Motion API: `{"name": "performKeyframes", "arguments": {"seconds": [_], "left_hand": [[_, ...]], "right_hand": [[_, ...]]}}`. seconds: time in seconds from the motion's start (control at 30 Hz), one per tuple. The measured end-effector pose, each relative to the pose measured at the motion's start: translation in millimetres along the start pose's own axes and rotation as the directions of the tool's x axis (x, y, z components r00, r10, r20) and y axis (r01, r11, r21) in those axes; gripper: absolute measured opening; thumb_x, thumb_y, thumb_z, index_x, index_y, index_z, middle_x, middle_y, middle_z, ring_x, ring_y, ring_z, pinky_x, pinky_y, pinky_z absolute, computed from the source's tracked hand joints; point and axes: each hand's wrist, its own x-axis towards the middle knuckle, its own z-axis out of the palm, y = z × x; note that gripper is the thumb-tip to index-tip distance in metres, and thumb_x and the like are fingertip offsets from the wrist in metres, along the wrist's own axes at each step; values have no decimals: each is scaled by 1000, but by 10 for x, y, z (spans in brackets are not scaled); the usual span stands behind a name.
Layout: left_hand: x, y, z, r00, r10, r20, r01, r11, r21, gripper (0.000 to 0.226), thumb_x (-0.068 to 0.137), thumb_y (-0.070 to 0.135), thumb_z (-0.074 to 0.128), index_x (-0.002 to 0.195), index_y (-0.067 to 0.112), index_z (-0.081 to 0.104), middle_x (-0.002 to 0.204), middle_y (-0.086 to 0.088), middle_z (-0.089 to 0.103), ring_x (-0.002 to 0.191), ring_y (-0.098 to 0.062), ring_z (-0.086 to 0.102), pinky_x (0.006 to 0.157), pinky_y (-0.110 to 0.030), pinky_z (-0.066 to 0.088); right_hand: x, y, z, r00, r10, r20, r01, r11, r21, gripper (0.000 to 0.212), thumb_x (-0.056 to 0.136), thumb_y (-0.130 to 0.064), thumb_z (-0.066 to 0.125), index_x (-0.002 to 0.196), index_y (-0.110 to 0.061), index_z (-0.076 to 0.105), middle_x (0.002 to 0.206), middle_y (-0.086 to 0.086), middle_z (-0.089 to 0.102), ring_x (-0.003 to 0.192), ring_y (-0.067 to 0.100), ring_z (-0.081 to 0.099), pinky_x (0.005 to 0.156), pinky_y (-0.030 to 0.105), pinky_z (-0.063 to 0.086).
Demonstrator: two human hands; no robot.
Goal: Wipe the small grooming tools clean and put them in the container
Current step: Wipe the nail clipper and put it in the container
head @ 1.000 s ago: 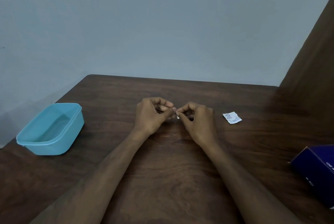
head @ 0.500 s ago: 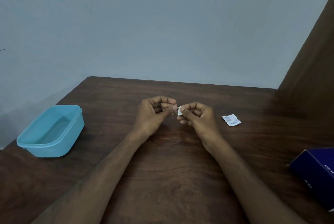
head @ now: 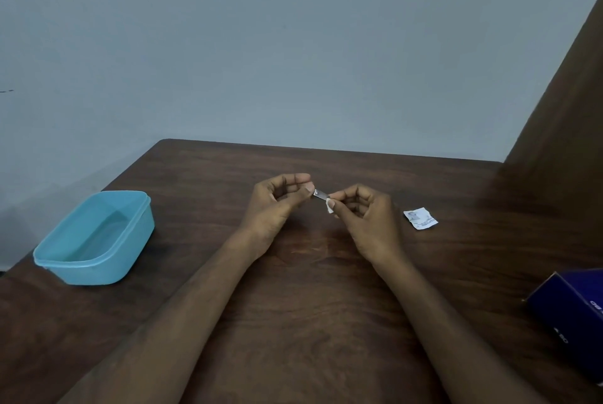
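Step in hand: wiping. The left hand [head: 275,204] pinches one end of a small metal tool [head: 320,194] between thumb and forefinger; the right hand [head: 365,217] pinches a small white wipe [head: 329,208] against the tool's other end.
Position of tool: held above the table [head: 310,305], between the two hands, near mid-table and well apart from the container [head: 94,240].
Container: light blue, open-topped, at the left of the table; no tool is visible inside it.
Next move (judgement): the wipe likely needs drawing along the rest of the tool, after which the left hand, being nearer, could carry the tool left to the container.
Other items: a torn white sachet [head: 420,218] lies just right of the right hand; a dark blue box [head: 574,312] sits at the right edge.
Hard to make out: the tool's kind is too small to identify; its gripped ends are covered by fingertips.
Cut off: the box, by the frame edge.
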Motion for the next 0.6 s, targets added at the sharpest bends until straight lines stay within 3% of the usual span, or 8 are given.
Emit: {"name": "performKeyframes", "arguments": {"seconds": [0.1, 0.27, 0.4, 0.53, 0.6], "left_hand": [[2, 12, -22, 999, -26, 28, 26, 1000, -2, 26, 89, 7, 83, 114, 10, 78, 101, -8, 82, 102, -15, 77, 105, -32, 55], [-27, 22, -24, 990, -42, 133, 37, 999, 37, 21, 92, 2, 78, 113, 8, 77, 92, -12, 81, 89, -15, 78, 86, -24, 58], [-32, 37, -31, 990, -18, 142, 14, 1000, 27, 21, 92, 5, 79, 112, 12, 78, 93, -12, 81, 92, -15, 77, 94, -29, 58], [-51, 62, -39, 976, -6, 216, -7, 998, 58, 25, 93, 6, 78, 118, 11, 78, 100, -11, 81, 96, -15, 77, 91, -24, 58], [-69, 77, -30, 973, 11, 232, -31, 996, 82, 27, 93, 5, 79, 120, 8, 77, 101, -10, 82, 96, -15, 78, 88, -21, 58]], "right_hand": [[-10, -1, 5, 1000, 3, -17, -3, 1000, -4, 9, 89, -15, 85, 89, -21, 78, 82, -6, 81, 78, 13, 79, 81, 43, 65], [-17, -29, 29, 998, -21, -55, 22, 1000, 15, 9, 90, -16, 85, 88, -21, 78, 88, -3, 80, 72, 11, 78, 65, 26, 59], [-11, -34, 70, 999, -29, -32, 32, 996, 86, 7, 91, -17, 84, 91, -21, 78, 100, -2, 77, 74, 17, 78, 56, 33, 60], [54, 18, 42, 994, 106, -24, -96, 959, 265, 4, 98, -15, 76, 99, -13, 73, 101, -9, 78, 79, 17, 76, 63, 40, 61], [76, 42, 32, 989, 148, 16, -145, 934, 325, 4, 98, -11, 75, 97, -9, 71, 102, 1, 79, 86, 20, 75, 70, 35, 63]]}}
